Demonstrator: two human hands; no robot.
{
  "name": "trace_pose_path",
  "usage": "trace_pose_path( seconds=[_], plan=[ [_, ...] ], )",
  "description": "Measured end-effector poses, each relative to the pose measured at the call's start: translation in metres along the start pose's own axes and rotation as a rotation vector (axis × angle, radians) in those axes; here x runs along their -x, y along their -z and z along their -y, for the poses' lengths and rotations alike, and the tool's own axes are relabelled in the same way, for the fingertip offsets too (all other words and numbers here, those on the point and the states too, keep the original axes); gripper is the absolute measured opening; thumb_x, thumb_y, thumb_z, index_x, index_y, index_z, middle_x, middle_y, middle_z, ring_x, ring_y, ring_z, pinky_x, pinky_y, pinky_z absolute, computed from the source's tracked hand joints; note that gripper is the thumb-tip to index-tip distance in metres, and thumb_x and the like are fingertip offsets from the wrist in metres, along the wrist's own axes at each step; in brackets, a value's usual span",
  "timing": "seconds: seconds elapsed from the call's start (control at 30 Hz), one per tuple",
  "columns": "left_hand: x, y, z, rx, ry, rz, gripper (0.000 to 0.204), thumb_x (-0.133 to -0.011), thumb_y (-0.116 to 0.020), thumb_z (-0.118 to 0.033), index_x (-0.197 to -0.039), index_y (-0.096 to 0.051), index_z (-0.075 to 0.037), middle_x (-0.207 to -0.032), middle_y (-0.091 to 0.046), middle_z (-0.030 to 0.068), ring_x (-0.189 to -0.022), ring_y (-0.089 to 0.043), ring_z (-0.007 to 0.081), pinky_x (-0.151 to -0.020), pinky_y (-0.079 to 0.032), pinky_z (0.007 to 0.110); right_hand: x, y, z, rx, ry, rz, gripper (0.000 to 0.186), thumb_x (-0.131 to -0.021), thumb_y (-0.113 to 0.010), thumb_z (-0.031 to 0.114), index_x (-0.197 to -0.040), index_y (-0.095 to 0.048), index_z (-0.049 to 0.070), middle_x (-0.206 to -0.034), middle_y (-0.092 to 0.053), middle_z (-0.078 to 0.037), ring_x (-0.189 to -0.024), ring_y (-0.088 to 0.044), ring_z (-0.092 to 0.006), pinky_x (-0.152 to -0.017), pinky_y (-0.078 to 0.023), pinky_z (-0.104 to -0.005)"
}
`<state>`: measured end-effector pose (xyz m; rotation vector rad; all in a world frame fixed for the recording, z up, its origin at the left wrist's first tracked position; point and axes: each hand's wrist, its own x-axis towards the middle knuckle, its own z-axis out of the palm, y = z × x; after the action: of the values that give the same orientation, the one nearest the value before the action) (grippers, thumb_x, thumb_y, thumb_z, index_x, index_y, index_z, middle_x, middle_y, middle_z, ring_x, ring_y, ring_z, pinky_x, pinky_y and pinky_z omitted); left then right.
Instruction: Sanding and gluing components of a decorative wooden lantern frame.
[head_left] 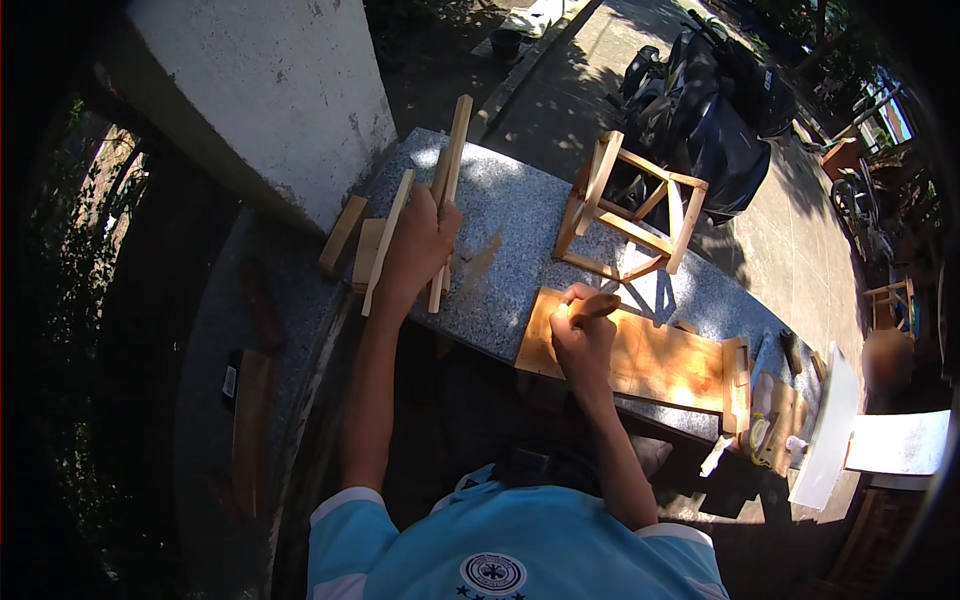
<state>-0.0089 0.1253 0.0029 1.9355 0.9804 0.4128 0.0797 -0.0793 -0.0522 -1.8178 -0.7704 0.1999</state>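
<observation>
My left hand [420, 245] grips long pale wooden sticks [456, 130] that stand at a slant on the left of the granite slab [500, 200]. Beside it lie another pale stick [404, 188] and a short wooden block [342, 235]. My right hand [582, 340] is closed round a short brown wooden object [600, 306], perhaps a tool handle, above a flat wooden board [655, 365] along the slab's front edge. Beyond that hand, a small wooden frame [597, 185] with crossbars rests near the back edge.
A whitewashed pillar [280, 110] rises at back left. A bulky black motorbike [710, 130] stands behind the slab. Loose wood pieces [736, 390], small items and white boards [825, 430] crowd the right end. A shaded ledge [220, 300] holds more wood on the left.
</observation>
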Motion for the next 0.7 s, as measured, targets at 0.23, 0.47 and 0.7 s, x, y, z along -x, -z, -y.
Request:
trace_pose_path(
  seconds=[0.23, 0.47, 0.7],
  plan=[
    [0.036, 0.024, 0.024, 0.022, -0.027, -0.149, 0.03, -0.082, -0.049, -0.02, -0.098, -0.04, 0.004, -0.08, -0.056, 0.0258, -0.077, -0.059, 0.0382, -0.067, -0.044, 0.043, -0.038, -0.031, 0.015, -0.019, -0.066, 0.099, 0.016, -0.077, -0.047, 0.012, -0.086, -0.047, -0.001, -0.06, -0.045, -0.006, -0.057, -0.046, -0.0134, -0.056, -0.038, -0.0282],
    [0.057, 0.035, 0.04, 0.099, -0.021, -0.206, 0.034, -0.082, -0.049, -0.021, -0.104, -0.042, 0.004, -0.08, -0.057, 0.0225, -0.077, -0.059, 0.0353, -0.066, -0.044, 0.041, -0.013, 0.019, 0.033, 0.346, -0.025, 0.031, 0.016, -0.074, -0.051, 0.005, -0.09, -0.051, 0.001, -0.062, -0.052, -0.016, -0.054, -0.054, -0.0281, -0.051, -0.041, -0.0363],
    [0.055, 0.02, 0.037, 0.034, -0.066, -0.214, 0.033, -0.083, -0.049, -0.023, -0.102, -0.044, 0.004, -0.079, -0.058, 0.0234, -0.076, -0.059, 0.0368, -0.067, -0.044, 0.042, -0.017, -0.016, 0.024, 0.061, -0.001, 0.152, 0.021, -0.079, -0.05, 0.011, -0.096, -0.051, 0.0, -0.074, -0.055, -0.017, -0.062, -0.057, -0.0253, -0.053, -0.041, -0.0328]
  ],
)
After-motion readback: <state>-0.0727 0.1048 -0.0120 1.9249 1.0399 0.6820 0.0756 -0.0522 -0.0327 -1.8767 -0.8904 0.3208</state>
